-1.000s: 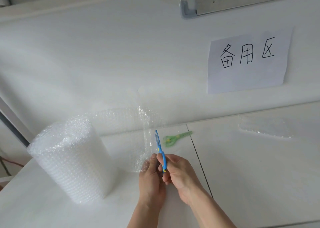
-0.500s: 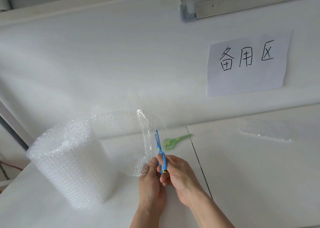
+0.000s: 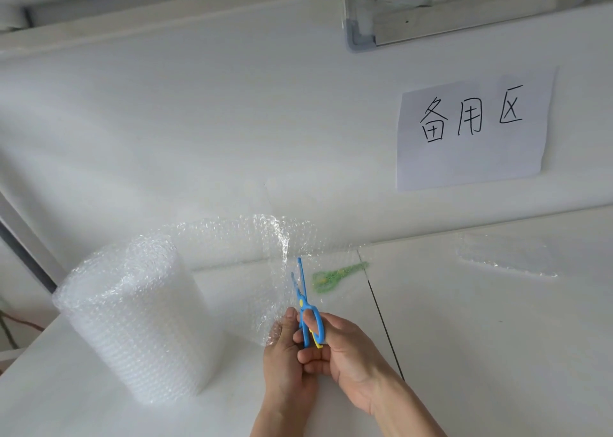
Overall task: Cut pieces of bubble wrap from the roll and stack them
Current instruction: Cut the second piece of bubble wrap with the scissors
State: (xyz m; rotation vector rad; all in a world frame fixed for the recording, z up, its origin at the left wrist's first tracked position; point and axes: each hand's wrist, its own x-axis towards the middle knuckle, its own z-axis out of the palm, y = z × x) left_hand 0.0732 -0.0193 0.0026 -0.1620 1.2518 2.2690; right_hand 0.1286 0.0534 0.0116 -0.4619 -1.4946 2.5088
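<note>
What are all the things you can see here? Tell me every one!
bubble wrap roll: one, clear white, standing upright on the left of the table
pulled-out sheet: one, clear, running from the roll to the hands
blue scissors: one pair, blue with yellow, blades slightly apart at the sheet
green scissors: one pair, green, lying on the table behind the sheet
cut bubble wrap: clear, flat on the table at the right; count cannot be told
paper sign: one, white with black handwriting, on the wall
table: white, with a dark seam
left hand: pinching the sheet's lower edge
right hand: holding the blue scissors
</note>
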